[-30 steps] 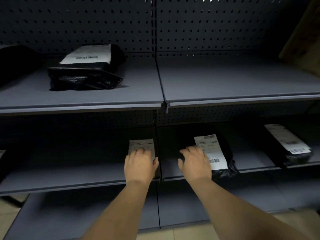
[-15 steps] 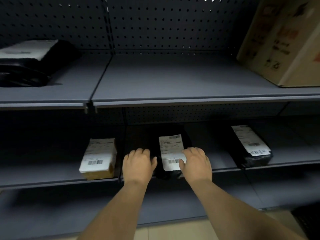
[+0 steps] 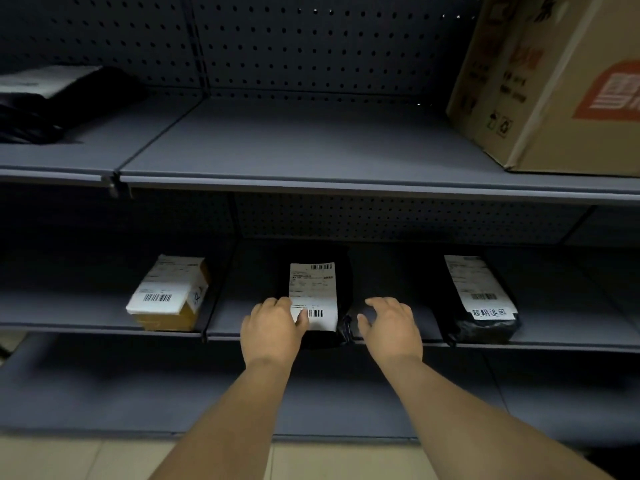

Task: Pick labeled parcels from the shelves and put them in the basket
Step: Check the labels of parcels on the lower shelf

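Nearest: two bare forearms reach up from the bottom edge, over a pale tiled floor [image 3: 69, 459] and a grey bottom shelf [image 3: 104, 386].

Left hand [image 3: 272, 332]: palm down, fingers loosely spread, over the near-left corner of a black plastic mailer parcel with a white barcode label [image 3: 313, 292]. Thumb overlaps the label's lower left edge. Fingertips appear to touch the bag; firm contact not certain in this dim view. Nothing clasped.

Right hand [image 3: 389, 329]: open, fingers curled slightly, just beside the parcel's right edge, above the front lip of the grey metal middle shelf [image 3: 554, 346]. Holding nothing.

The parcel lies flat at the shelf's near edge, centre bay, label up.

Same shelf, left bay: small tan cardboard box with white label [image 3: 169, 296], well apart. Right: second black mailer with white label and handwritten strip [image 3: 479, 301], near the front edge.

Farther, upper grey shelf [image 3: 294, 143]: black bag with a pale label [image 3: 52, 98] at far left, blurred; large brown cardboard carton with red print [image 3: 561, 81] at right. Behind: dark perforated back panel [image 3: 311, 46].
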Motion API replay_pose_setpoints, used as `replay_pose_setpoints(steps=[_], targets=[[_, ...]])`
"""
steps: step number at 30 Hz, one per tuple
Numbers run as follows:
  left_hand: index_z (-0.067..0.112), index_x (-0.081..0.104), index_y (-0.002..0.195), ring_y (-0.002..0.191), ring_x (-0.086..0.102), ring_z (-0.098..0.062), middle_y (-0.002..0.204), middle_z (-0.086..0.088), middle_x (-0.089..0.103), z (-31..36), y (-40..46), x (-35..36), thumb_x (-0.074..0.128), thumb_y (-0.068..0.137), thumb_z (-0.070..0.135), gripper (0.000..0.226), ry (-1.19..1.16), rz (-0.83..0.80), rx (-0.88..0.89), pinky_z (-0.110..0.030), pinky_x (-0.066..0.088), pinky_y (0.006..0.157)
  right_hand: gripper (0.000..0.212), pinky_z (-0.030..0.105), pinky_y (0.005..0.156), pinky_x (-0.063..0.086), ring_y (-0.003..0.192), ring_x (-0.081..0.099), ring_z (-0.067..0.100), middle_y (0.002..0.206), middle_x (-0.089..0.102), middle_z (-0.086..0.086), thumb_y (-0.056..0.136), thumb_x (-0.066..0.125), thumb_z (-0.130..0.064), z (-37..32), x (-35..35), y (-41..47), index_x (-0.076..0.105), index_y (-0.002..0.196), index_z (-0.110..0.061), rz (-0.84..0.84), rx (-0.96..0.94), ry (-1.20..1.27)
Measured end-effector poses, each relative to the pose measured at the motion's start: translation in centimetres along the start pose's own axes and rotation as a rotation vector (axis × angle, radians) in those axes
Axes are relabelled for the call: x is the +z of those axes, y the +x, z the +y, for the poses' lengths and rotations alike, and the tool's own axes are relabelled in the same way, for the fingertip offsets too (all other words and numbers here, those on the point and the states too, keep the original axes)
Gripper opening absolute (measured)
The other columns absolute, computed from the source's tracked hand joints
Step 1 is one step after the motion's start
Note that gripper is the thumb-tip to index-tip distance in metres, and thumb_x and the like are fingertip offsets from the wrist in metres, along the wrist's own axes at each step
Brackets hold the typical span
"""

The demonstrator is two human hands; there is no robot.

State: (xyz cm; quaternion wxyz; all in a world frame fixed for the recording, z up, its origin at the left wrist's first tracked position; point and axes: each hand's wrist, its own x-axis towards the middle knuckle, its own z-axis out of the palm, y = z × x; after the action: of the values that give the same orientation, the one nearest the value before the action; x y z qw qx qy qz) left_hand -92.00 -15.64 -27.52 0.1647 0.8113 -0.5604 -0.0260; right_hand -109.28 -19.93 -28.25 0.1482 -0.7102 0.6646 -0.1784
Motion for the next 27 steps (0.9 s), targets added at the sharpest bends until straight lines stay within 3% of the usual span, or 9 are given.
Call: replay_pose_setpoints(steps=[3, 8, 11, 14, 17, 19, 21, 24, 27], targets=[[0.017, 0.063, 0.108, 0.09, 0.056, -0.02, 0.096, -0.001, 0.062, -0.4, 0.1, 0.5, 0.05, 0.091, 0.043, 0.034, -0.07, -0.022, -0.093, -0.031, 0.046, 0.072, 0.04, 0.031, 0.092, 0.044, 0.123, 0.041, 0.019, 0.132, 0.053, -0.001, 0.092, 0.053, -0.034, 0.0, 0.8, 0.4, 0.052, 0.131, -0.023, -0.037, 0.066, 0.064], [0.01, 0.062, 0.114, 0.084, 0.055, -0.018, 0.102, -0.006, 0.065, -1.5, 1.9, 2.4, 0.054, 0.092, 0.037, 0.036, -0.452, -0.126, -0.364, -0.027, 0.041, 0.067, 0.044, 0.027, 0.084, 0.043, 0.117, 0.051, 0.024, 0.133, 0.053, 0.006, 0.092, 0.054, -0.035, -0.4, 2.6, 2.2, 0.05, 0.132, -0.019, -0.199, 0.269, 0.29], [0.009, 0.063, 0.112, 0.086, 0.056, -0.02, 0.099, -0.006, 0.066, -2.4, 3.4, 3.6, 0.054, 0.092, 0.038, 0.037, -0.643, -0.189, -0.518, -0.029, 0.045, 0.074, 0.049, 0.032, 0.098, 0.042, 0.121, 0.05, 0.027, 0.136, 0.053, 0.01, 0.092, 0.055, -0.035, -0.7, 3.8, 3.6, 0.048, 0.134, -0.01, -0.264, 0.433, 0.527], [0.012, 0.062, 0.107, 0.092, 0.06, -0.027, 0.097, -0.007, 0.065, -3.2, 4.9, 4.7, 0.055, 0.091, 0.038, 0.031, -0.834, -0.206, -0.629, -0.037, 0.051, 0.083, 0.049, 0.035, 0.096, 0.041, 0.119, 0.051, 0.031, 0.131, 0.054, 0.016, 0.093, 0.053, -0.034, -0.9, 4.6, 4.9, 0.05, 0.131, -0.003, -0.317, 0.575, 0.703], [0.012, 0.057, 0.086, 0.075, 0.057, -0.024, 0.077, -0.004, 0.059, -3.8, 6.3, 5.5, 0.058, 0.089, 0.037, 0.025, -0.989, -0.226, -0.732, -0.035, 0.05, 0.072, 0.047, 0.042, 0.1, 0.044, 0.115, 0.054, 0.035, 0.126, 0.057, 0.02, 0.093, 0.054, -0.034, -1.1, 5.4, 6.0, 0.054, 0.124, 0.002, -0.357, 0.694, 0.861], [0.01, 0.061, 0.09, 0.068, 0.056, -0.023, 0.072, -0.008, 0.057, -4.2, 6.9, 6.0, 0.059, 0.088, 0.038, 0.028, -1.036, -0.282, -0.748, -0.031, 0.045, 0.062, 0.051, 0.041, 0.103, 0.042, 0.121, 0.05, 0.033, 0.133, 0.053, 0.016, 0.093, 0.055, -0.033, -1.2, 5.9, 6.3, 0.049, 0.132, -0.002, -0.384, 0.746, 0.956], [0.013, 0.057, 0.098, 0.075, 0.059, -0.024, 0.08, -0.008, 0.061, -4.4, 7.4, 6.6, 0.06, 0.087, 0.04, 0.03, -1.056, -0.341, -0.755, -0.028, 0.042, 0.056, 0.051, 0.041, 0.104, 0.041, 0.123, 0.049, 0.032, 0.137, 0.051, 0.015, 0.093, 0.056, -0.032, -1.3, 6.5, 6.6, 0.047, 0.134, -0.003, -0.399, 0.758, 1.022], [0.023, 0.054, 0.107, 0.088, 0.06, -0.026, 0.096, -0.005, 0.063, -4.6, 8.1, 7.5, 0.062, 0.086, 0.039, 0.028, -1.123, -0.387, -0.757, -0.034, 0.048, 0.07, 0.044, 0.048, 0.1, 0.046, 0.111, 0.059, 0.034, 0.124, 0.06, 0.019, 0.092, 0.057, -0.03, -1.3, 7.3, 7.2, 0.056, 0.126, -0.002, -0.414, 0.752, 1.089], [0.016, 0.06, 0.111, 0.092, 0.062, -0.028, 0.098, -0.004, 0.066, -4.6, 8.7, 8.1, 0.062, 0.087, 0.035, 0.03, -1.163, -0.431, -0.701, -0.041, 0.05, 0.083, 0.036, 0.052, 0.091, 0.051, 0.097, 0.066, 0.036, 0.107, 0.068, 0.02, 0.091, 0.058, -0.03, -1.6, 7.6, 7.7, 0.063, 0.114, -0.002, -0.437, 0.747, 1.113]])
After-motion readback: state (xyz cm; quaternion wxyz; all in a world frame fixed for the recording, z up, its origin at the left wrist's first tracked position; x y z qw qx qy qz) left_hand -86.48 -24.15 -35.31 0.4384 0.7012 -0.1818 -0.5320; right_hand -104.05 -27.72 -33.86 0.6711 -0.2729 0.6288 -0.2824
